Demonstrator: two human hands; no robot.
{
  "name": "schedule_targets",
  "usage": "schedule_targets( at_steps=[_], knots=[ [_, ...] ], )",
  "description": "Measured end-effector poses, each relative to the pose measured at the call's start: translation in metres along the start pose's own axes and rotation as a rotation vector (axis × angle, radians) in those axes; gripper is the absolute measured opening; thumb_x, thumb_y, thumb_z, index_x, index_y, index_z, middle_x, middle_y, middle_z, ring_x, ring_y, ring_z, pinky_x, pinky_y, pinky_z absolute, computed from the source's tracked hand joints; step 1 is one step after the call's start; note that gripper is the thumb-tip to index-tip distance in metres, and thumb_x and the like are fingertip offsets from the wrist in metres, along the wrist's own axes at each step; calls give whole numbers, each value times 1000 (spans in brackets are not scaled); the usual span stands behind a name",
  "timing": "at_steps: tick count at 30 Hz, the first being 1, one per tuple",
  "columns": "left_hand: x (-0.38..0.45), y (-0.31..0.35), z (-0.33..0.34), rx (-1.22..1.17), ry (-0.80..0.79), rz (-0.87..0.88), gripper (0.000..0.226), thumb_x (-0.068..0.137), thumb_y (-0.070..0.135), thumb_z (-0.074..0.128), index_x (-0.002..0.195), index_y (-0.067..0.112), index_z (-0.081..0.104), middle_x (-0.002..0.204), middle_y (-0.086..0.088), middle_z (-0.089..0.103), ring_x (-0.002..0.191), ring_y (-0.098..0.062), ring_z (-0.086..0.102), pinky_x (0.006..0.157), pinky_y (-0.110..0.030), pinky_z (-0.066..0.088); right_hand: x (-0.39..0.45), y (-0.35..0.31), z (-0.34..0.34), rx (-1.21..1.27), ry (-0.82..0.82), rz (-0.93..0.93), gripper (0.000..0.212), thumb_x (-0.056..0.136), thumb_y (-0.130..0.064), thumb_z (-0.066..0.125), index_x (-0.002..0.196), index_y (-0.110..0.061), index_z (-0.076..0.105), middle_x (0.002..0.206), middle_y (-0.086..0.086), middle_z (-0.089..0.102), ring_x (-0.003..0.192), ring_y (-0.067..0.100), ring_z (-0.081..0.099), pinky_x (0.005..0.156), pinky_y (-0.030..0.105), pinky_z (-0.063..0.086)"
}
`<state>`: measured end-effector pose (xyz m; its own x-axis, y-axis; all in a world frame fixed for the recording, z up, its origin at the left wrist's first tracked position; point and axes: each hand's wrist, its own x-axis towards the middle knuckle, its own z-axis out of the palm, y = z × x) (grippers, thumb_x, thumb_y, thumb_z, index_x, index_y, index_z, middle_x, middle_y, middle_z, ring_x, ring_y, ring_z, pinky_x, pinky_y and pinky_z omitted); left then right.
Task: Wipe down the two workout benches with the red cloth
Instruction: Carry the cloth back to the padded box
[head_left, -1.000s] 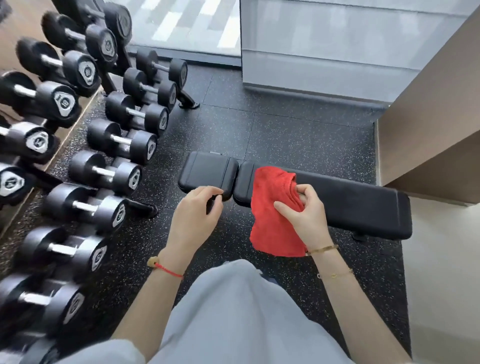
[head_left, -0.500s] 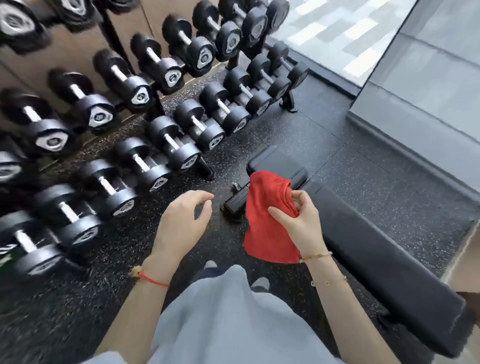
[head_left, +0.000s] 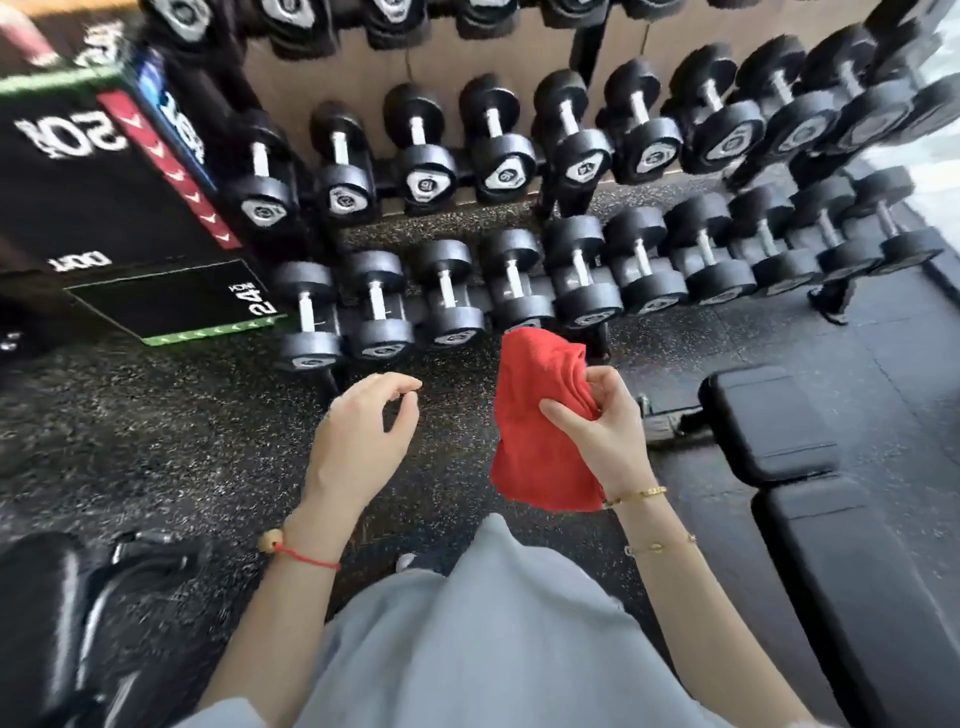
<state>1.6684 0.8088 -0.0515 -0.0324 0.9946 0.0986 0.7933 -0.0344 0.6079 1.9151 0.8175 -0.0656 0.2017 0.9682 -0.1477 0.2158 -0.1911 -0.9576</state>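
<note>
My right hand (head_left: 605, 431) grips the bunched red cloth (head_left: 540, 431), which hangs in the air above the floor, left of a black padded bench (head_left: 831, 519) lying along the right side. My left hand (head_left: 363, 436) hovers beside the cloth with loosely curled fingers and holds nothing. Part of a second black bench (head_left: 47, 613) with its metal frame shows at the bottom left corner. Neither hand touches a bench.
A rack of black dumbbells (head_left: 519, 208) in two rows spans the view ahead. A black plyo box (head_left: 104, 208) with white numbers stands at the upper left. Speckled black rubber floor (head_left: 156, 426) lies between the benches. My grey trousers fill the bottom middle.
The view has swung left, so the wiped bench has slid from the centre to the right edge. My right hand lifted the cloth off that bench. A second bench has come into view at the bottom left.
</note>
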Motion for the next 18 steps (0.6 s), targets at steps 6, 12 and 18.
schedule_targets(
  at_steps=[6, 12, 18],
  knots=[
    [-37, -119, -101, 79, 159, -158, 20, 95, 19, 56, 110, 20, 69, 108, 4, 71, 99, -15, 66, 90, -32, 52, -21, -31, 146, 20, -193, -39, 31, 73, -11, 81, 92, -9, 57, 92, 14, 68, 81, 17, 61, 85, 44, 51],
    [-88, -200, -183, 117, 316, -389, 20, 95, 20, 57, 110, 19, 70, 108, 3, 71, 98, -15, 65, 86, -29, 49, -41, -72, 264, 29, -418, -81, 29, 74, -5, 80, 88, -14, 56, 83, -1, 63, 74, 7, 57, 75, 28, 48],
    [-117, -261, -225, 90, 449, -568, 20, 95, 21, 57, 111, 19, 70, 106, 4, 72, 98, -14, 65, 83, -23, 46, -47, -98, 364, -16, -618, -110, 30, 76, -3, 78, 93, -10, 55, 92, 17, 65, 83, 18, 60, 85, 43, 50]
  ],
)
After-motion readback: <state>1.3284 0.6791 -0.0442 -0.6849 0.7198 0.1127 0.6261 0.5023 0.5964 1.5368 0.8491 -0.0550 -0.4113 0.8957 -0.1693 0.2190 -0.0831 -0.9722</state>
